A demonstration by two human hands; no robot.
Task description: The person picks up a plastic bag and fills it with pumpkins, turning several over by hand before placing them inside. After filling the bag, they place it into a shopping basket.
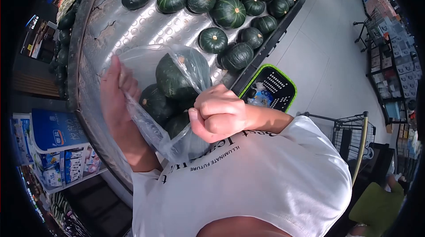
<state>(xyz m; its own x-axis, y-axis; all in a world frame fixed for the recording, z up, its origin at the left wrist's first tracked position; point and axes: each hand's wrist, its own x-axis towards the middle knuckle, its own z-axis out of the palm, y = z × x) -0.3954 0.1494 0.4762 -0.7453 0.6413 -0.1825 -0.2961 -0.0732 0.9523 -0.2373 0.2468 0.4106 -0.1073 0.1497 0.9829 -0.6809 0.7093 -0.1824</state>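
A clear plastic bag is stretched between my two hands over the display. My left hand is closed on its left edge with the thumb pointing up, slightly blurred. On the other side, my right hand makes a fist around the gathered plastic. Within the bag's outline show several dark green pumpkins, among them a large round pumpkin with a pale stem end and a lower pumpkin partly covered by the plastic. My right fist hides part of the lowest one.
More green pumpkins lie on the dimpled metal display, mostly toward its far right. A green-rimmed black basket with packaged items stands by its right edge. A shopping cart is at right, near a person in green. Packaged goods fill a rack at left.
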